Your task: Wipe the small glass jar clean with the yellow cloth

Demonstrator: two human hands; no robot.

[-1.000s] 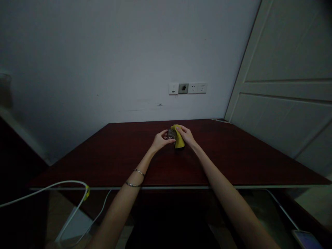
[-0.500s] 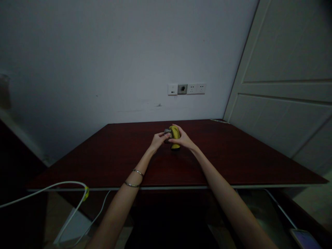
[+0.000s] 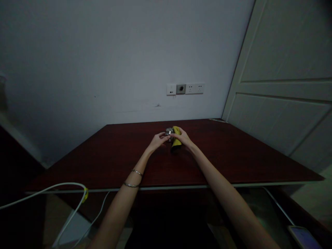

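Both my arms reach out over a dark red-brown table [image 3: 233, 162]. My left hand [image 3: 157, 140] is closed around a small shiny glass or metal object [image 3: 169, 132] held just above the tabletop. My right hand [image 3: 183, 137] grips a yellow cloth [image 3: 176, 142] and presses it against that object. The two hands meet near the middle of the table's far half. Two thin bangles [image 3: 135, 177] sit on my left wrist.
A white wall with a row of sockets [image 3: 184, 89] stands behind the table. A white panelled door [image 3: 285, 86] is on the right. White cables [image 3: 64, 193] hang off the table's near left corner. A phone [image 3: 303, 237] lies low at the bottom right.
The yellow cloth has shifted around the shiny object as my right hand turned. Both hands stayed in nearly the same place, and the view drifted slightly.
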